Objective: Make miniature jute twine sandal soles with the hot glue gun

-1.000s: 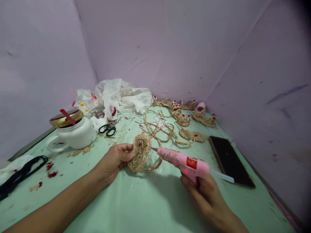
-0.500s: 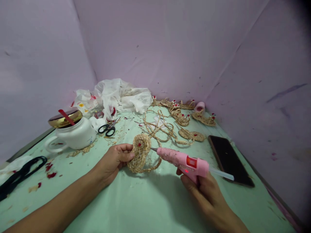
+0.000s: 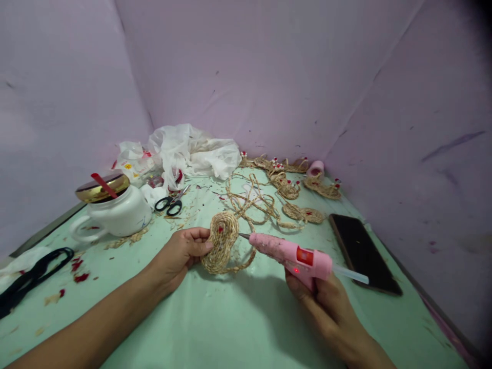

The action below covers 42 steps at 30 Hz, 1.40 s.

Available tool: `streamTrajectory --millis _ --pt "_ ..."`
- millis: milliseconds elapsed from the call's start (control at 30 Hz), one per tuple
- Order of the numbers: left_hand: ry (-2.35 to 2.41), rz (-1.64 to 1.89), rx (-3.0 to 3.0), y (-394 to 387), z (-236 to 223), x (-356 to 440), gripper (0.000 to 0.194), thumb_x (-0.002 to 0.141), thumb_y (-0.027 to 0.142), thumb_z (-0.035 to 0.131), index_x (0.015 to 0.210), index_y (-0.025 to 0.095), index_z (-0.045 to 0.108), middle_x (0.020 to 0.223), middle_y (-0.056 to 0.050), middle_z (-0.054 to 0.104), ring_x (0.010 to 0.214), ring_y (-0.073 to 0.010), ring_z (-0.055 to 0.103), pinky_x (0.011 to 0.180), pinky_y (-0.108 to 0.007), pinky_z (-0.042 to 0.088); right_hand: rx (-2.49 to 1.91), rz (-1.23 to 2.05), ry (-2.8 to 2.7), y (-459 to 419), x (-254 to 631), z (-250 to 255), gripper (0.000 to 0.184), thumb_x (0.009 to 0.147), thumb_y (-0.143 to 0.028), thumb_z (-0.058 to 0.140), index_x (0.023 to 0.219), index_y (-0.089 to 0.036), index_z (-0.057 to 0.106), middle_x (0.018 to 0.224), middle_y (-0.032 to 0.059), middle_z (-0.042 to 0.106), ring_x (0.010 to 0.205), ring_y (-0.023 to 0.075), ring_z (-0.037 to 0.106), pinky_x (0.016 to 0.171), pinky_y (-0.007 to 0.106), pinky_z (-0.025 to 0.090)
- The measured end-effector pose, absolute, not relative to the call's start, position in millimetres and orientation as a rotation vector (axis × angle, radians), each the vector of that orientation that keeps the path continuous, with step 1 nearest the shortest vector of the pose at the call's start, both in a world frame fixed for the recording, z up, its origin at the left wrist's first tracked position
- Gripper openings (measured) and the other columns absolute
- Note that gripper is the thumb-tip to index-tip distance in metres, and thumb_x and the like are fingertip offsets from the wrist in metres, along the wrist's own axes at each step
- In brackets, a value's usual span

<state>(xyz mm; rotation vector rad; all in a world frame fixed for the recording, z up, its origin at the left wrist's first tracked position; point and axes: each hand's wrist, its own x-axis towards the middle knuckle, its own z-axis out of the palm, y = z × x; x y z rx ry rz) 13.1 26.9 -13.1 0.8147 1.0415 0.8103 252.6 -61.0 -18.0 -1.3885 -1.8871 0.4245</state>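
Note:
Pinched in my left hand [image 3: 188, 256] is a small sole-shaped piece of coiled straw braid [image 3: 220, 251], held up by its left edge with a red mark near its top. A loose braided cord [image 3: 265, 207] runs from it across the table behind. My right hand [image 3: 326, 307] is wrapped round the handle of a pink glue gun [image 3: 288, 251]. A red light glows on the gun, and a clear glue stick [image 3: 349, 274] pokes out of its back. The metal nozzle points left, close to the piece's right edge; whether they touch I cannot tell.
Left stand a white cup [image 3: 119, 212] with a gold lid and black-handled scissors [image 3: 171, 202]. White plastic bags [image 3: 192, 151] lie behind. Small straw slippers [image 3: 323, 188] line the back right, with another sole [image 3: 303, 212] nearer. A phone [image 3: 363, 253] lies right; black cord [image 3: 34, 279] far left.
The glue gun has shifted very slightly to the right, and my right index finger has drawn in at the trigger. My left hand and the straw piece stay in place.

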Motion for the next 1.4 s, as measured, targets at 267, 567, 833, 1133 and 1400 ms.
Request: streamTrajectory --millis 267,567,833,1133,1400 --pt "1.058 0.801 0.815 26.6 -11.4 14.3 0.024 0.051 0.015 0.076 0.072 0.011 0.067 0.063 -0.004 0.067 0.057 -0.0123 0.060 0.058 -0.021 0.044 -1.424 0.445 -1.863 -61.5 254.0 -18.5 0.020 0.086 -0.028 0.042 0.097 -0.020 0.056 0.064 0.0004 0.049 0.056 0.0169 0.048 0.055 0.027 0.044" --pt "1.085 0.804 0.794 25.7 -8.9 15.8 0.026 0.047 0.013 0.077 0.071 0.010 0.068 0.061 -0.004 0.068 0.055 -0.0129 0.060 0.056 -0.021 0.044 -1.404 0.489 -1.807 -58.7 251.4 -17.3 0.019 0.083 -0.028 0.045 0.091 -0.020 0.060 0.072 0.0038 0.057 0.065 0.0191 0.054 0.061 0.031 0.047" --pt "1.068 0.806 0.763 27.1 -7.8 13.4 0.023 0.050 0.011 0.075 0.072 0.011 0.067 0.062 -0.003 0.067 0.056 -0.0124 0.060 0.056 -0.021 0.046 -1.495 0.888 -1.079 -44.4 267.5 -21.9 0.028 0.071 -0.045 0.060 0.074 -0.018 0.052 0.052 -0.0017 0.053 0.043 0.0134 0.049 0.041 0.024 0.036" --pt "1.051 1.002 0.509 33.3 -1.9 11.5 0.020 0.058 0.001 0.060 0.074 0.011 0.065 0.064 -0.003 0.066 0.059 -0.0147 0.062 0.058 -0.024 0.050 -1.754 1.196 -0.972 -39.2 306.1 -23.1 0.033 0.064 -0.047 0.067 0.065 -0.015 0.058 0.049 -0.0021 0.053 0.042 0.0114 0.049 0.041 0.023 0.034" --pt "0.995 0.989 0.489 31.8 -2.6 9.6 0.018 0.058 0.002 0.061 0.073 0.011 0.066 0.066 -0.004 0.067 0.061 -0.0145 0.062 0.058 -0.022 0.049 -2.210 0.497 -1.508 -37.2 298.9 -8.6 0.036 0.067 -0.052 0.061 0.047 -0.022 0.056 0.036 0.0007 0.050 0.033 0.0146 0.044 0.034 0.024 0.020"
